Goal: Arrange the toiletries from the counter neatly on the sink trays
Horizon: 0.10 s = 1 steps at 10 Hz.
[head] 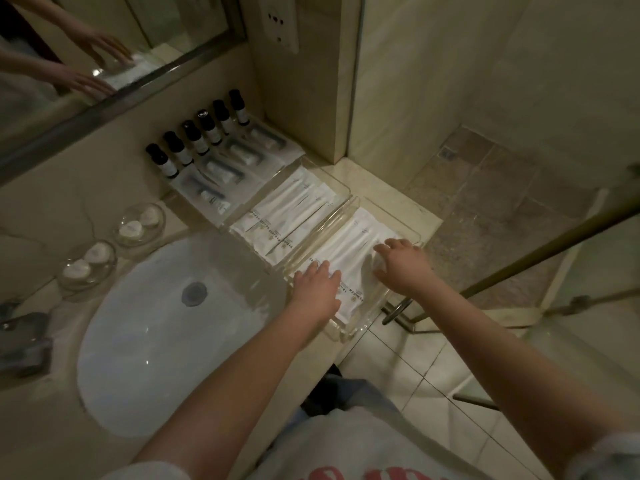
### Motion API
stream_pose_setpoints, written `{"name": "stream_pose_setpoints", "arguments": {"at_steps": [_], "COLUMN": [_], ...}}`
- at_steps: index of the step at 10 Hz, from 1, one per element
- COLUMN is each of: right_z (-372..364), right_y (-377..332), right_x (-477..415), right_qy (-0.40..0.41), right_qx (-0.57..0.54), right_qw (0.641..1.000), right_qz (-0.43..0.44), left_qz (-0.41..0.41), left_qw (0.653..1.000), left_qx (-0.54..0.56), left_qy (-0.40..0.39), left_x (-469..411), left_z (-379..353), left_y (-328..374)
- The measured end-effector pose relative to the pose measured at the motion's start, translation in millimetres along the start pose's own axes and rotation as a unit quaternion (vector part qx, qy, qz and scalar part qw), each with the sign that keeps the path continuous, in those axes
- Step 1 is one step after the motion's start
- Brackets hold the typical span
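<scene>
Landmark: the sink basin, a white oval bowl set into a beige stone counter, with a dark drain at its middle.
Near tray: clear plastic, just right of the basin at the counter's front edge.
Sachets: white, lying side by side inside the near tray.
Left hand: lies flat on the sachets on the side nearest the basin, with fingers straight and gripping nothing.
Right hand: on the same sachets, on the side away from the basin. Its fingers are spread and slightly arched with the tips pressing down, and it grips nothing.
Hands together: the 2 are apart, with a strip of sachet showing between them.
Middle tray: clear, right of and behind the basin, side by side with the near tray. It holds a second row of white packets.
Bottles: 6 in a row, with dark caps, behind the basin along the wall.
Tubes: in clear wrappers, between the bottles and the basin.
Glass dishes: 2, behind the basin to its left, each holding 2 round white soaps.
Mirror: on the wall behind the basin, reflecting both hands.
Shower floor: stone tiles, well to the right of the basin.
</scene>
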State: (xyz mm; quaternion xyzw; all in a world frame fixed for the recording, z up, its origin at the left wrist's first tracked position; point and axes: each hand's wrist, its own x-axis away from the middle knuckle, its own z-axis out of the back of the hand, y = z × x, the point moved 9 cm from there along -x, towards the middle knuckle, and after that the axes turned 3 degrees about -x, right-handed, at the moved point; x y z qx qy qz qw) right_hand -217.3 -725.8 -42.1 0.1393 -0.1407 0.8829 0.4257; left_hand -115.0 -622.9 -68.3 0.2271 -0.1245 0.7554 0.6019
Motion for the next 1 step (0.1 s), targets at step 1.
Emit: {"name": "stream_pose_setpoints", "arguments": {"at_steps": [1], "right_z": [2.8], "right_y": [-7.3], "right_x": [2.3], "right_qy": [0.003], "right_qx": [-0.002], "right_qw": [1.0], "right_qz": [-0.006], "left_qz": [-0.019], "left_qw": [0.999], "left_qx": [0.008], "left_qy": [0.025], "left_x": [3.4], "left_z": [7.0], "left_y": [-0.7]}}
